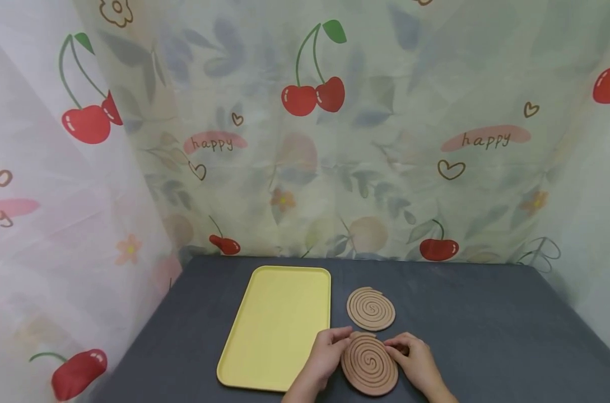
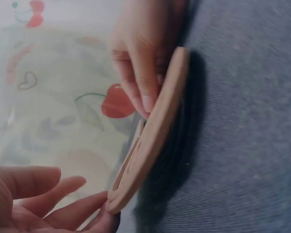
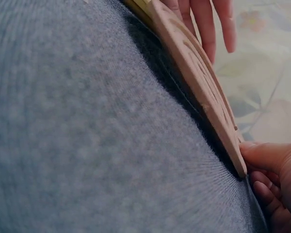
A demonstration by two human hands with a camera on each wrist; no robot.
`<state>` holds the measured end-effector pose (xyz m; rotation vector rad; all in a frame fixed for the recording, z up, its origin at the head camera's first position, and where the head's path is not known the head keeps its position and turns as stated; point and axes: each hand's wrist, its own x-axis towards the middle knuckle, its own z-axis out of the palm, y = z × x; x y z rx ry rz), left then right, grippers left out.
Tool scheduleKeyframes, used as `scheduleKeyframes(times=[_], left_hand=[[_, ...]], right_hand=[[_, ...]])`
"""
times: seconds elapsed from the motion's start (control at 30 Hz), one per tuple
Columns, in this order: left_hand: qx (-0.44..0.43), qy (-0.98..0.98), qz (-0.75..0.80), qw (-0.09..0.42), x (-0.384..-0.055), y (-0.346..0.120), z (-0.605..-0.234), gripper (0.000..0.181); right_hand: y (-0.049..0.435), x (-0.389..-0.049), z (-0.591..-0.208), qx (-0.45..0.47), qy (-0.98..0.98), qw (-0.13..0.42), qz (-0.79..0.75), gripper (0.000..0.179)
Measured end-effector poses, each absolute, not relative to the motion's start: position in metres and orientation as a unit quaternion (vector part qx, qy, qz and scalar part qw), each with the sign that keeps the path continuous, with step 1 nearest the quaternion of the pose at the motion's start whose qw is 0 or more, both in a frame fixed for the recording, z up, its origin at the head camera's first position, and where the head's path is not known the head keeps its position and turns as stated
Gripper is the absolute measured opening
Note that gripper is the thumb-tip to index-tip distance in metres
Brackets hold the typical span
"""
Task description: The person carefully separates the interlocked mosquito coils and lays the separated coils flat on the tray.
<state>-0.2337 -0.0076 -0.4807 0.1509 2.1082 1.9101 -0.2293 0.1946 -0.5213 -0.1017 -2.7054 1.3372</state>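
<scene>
A brown mosquito coil (image 1: 369, 366) sits near the front of the table, with a hand on each side of it. My left hand (image 1: 326, 354) holds its left edge by the fingertips, the other fingers spread out in the left wrist view. At the opposite edge my right hand (image 1: 414, 358) pinches the rim between thumb (image 3: 257, 151) and fingers. Both wrist views show the held coil (image 2: 153, 141) tilted, with a dark shadow below it. A second mosquito coil (image 1: 371, 309) lies flat just behind the held one.
A yellow rectangular tray (image 1: 284, 319) lies on the dark cloth-covered table (image 1: 466, 313), left of the coils. Patterned curtains (image 1: 365, 168) with cherries and hearts enclose the back and sides.
</scene>
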Motion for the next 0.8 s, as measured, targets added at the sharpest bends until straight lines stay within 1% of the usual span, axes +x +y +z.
scheduleKeyframes(times=[0.2,0.5,0.8], left_hand=[[0.041,0.694,0.699,0.164,-0.2325,-0.0090,-0.4783,0.033],[0.027,0.691,0.703,0.167,-0.2306,-0.0083,-0.4783,0.041],[0.021,0.712,0.678,0.182,-0.2277,-0.0045,-0.4824,0.033]], right_hand=[[0.1948,-0.2298,-0.5232,-0.029,-0.895,0.081,0.438,0.005],[0.1951,-0.2305,-0.5256,-0.029,-0.892,0.080,0.445,0.006],[0.1958,-0.2288,-0.5230,-0.027,-0.888,0.077,0.453,0.006]])
